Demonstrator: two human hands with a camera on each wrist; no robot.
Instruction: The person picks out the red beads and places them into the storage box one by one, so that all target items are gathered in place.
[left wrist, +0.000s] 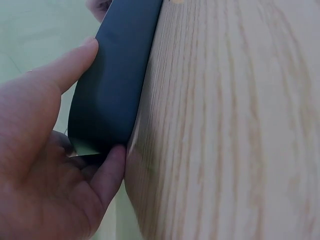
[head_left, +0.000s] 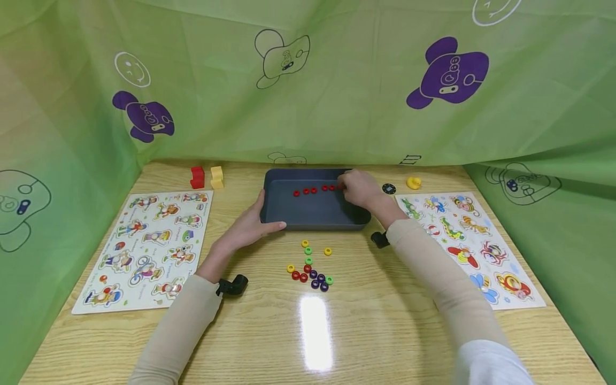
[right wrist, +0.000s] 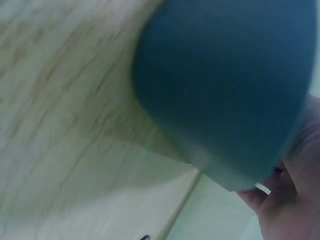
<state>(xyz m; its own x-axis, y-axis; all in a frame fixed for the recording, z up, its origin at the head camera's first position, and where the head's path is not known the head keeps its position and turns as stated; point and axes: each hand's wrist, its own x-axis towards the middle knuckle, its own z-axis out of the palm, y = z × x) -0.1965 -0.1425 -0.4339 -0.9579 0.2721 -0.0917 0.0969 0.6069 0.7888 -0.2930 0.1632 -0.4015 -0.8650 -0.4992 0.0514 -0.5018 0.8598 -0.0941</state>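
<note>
The left hand (head_left: 249,227) grips the near-left corner of a shallow, round-cornered, dark blue-grey tray (head_left: 313,211) on the surface (head_left: 260,326), and inside runs a row of small red rings (head_left: 314,190), the right hand (head_left: 360,188) at its right end, whether pinching one I cannot tell!

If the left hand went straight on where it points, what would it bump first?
Probably the dark grey rectangular tray: the left hand already touches its near left corner, so it would push that first.
</note>
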